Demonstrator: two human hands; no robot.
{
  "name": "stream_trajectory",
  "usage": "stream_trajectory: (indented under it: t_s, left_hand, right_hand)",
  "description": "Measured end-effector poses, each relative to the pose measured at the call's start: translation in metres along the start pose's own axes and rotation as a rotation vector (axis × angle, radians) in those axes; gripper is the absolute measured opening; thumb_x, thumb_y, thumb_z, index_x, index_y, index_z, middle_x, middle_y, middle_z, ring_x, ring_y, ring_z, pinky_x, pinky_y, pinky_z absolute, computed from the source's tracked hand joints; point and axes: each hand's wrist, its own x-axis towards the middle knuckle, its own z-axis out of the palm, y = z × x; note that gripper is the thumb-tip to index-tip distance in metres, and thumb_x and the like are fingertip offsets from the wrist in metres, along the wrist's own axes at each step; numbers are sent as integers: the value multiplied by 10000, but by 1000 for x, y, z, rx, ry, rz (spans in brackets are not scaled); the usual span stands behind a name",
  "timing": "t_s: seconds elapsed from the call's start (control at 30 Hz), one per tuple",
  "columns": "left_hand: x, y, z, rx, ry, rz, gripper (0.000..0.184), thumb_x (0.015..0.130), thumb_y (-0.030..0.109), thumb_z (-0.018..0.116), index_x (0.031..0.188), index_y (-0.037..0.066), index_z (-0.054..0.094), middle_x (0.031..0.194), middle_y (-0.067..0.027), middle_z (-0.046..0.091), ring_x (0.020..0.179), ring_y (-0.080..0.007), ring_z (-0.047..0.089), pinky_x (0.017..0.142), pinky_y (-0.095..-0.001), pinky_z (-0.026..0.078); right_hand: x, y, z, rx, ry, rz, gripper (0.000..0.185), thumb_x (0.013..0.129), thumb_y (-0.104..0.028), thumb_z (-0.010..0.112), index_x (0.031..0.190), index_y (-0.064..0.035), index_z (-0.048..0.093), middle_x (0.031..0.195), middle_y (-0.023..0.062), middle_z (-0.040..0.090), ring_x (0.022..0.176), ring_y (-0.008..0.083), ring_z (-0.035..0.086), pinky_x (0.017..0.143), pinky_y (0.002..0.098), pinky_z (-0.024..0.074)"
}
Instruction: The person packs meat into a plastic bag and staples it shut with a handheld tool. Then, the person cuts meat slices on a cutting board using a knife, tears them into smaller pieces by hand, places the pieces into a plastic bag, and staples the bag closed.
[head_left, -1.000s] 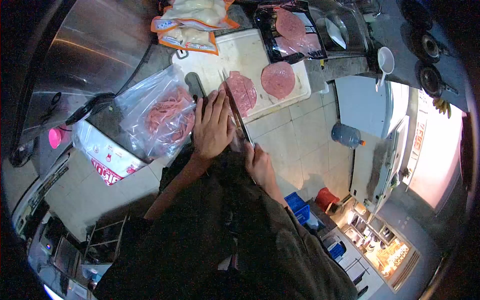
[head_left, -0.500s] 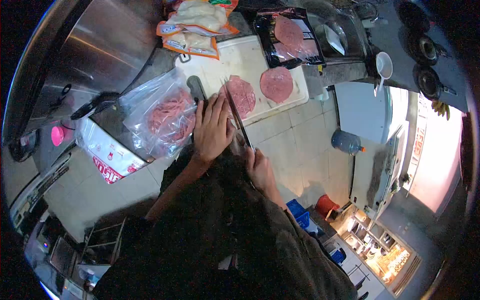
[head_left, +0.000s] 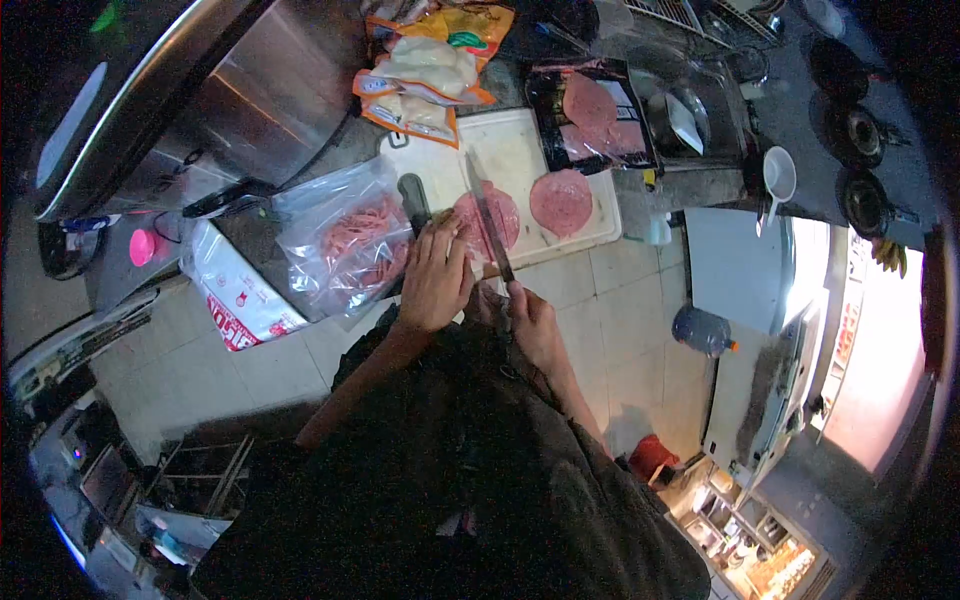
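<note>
My right hand (head_left: 537,325) is closed round the handle of a long knife (head_left: 487,212), its blade lying across a round pink slice of deli meat (head_left: 508,218). Against the left edge of that slice rests my left hand (head_left: 436,278), fingers stretched out and lying flat, the tips close to the blade. A second round meat slice (head_left: 561,202) lies to the right on the white cutting board (head_left: 502,135). Left of my left hand, a dark handle (head_left: 412,200) lies at the board's edge. Beside it is a clear plastic bag (head_left: 310,215) with meat strips (head_left: 360,238).
Behind the board are orange-trimmed packs of white food (head_left: 428,65) and an open black meat package (head_left: 590,120). A sink (head_left: 705,125) is at the back right. A printed white box (head_left: 235,290) stands left, a water jug (head_left: 702,330) on the floor at right.
The view has shifted, so the board and bag appear lower and further right. The knife blade has moved from the slice's left edge to across its middle. My left hand stays by the slice.
</note>
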Motion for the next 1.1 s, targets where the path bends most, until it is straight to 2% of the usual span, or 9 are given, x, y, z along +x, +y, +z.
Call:
stream_trajectory:
  t_s: [0.03,0.13,0.27,0.4,0.43,0.67,0.8,0.97,1.1]
  left_hand:
    - [2,4,-6,-3,27,4,541,870,137,616,1365,-35,476,1447,-209,446,1365,-408,407,1158,-502,323]
    - [13,8,-12,-23,54,-102,571,850,146,648,1365,-31,477,1399,-203,468,1283,-401,456,1108,-509,355]
    - [33,8,-19,78,23,-72,659,802,163,729,1380,-29,478,1318,-195,487,1226,-384,469,1087,-494,365]
    - [42,12,-25,151,-93,-130,641,773,185,768,1332,-19,531,1291,-190,496,1209,-367,470,1036,-490,389]
    - [43,11,-24,147,-75,-123,563,757,184,782,1247,6,571,1249,-173,511,1166,-364,482,999,-491,400]
    - [36,3,-10,90,39,-114,426,729,135,796,1098,60,597,1128,-147,537,1084,-382,508,924,-512,428]
    - [31,15,-15,-58,48,-220,297,827,170,752,1078,83,618,1014,-115,678,994,-373,638,888,-496,503]
    - [32,32,-25,-125,205,-276,156,925,106,704,1022,17,620,914,-116,724,835,-253,705,752,-378,548]
    - [34,38,-32,-232,323,-333,121,905,19,681,1009,-2,624,919,-132,736,764,-217,730,695,-326,562]
  right_hand:
    - [5,10,-3,35,39,-52,548,1087,-421,437,1094,85,644,822,144,654,776,166,555,746,360,497]
    - [13,19,-27,50,37,-62,561,1080,-451,452,793,25,524,692,4,474,692,127,442,635,328,420]
    - [38,32,-48,-41,42,-173,549,1083,-450,447,785,8,486,681,4,436,666,138,431,621,337,417]
    - [48,18,-62,-89,3,-375,496,1079,-400,463,999,53,647,768,195,641,763,276,641,744,411,494]
    - [50,11,-73,-191,-95,-292,432,1074,-390,457,1148,-12,654,1003,285,693,995,463,672,875,460,515]
    - [95,46,-88,-187,-248,-410,470,1058,-397,457,1124,51,582,1009,351,644,993,514,630,864,530,494]
    - [104,55,-91,-197,-256,-513,397,1046,-321,496,1107,62,579,1034,344,637,1005,521,613,873,535,491]
    - [109,55,-95,-186,-256,-587,373,1039,-288,515,1192,46,579,1110,326,631,1080,506,594,945,524,477]
    - [112,58,-92,-187,-248,-650,367,1035,-272,523,1236,31,577,1151,317,627,1098,497,590,969,508,476]
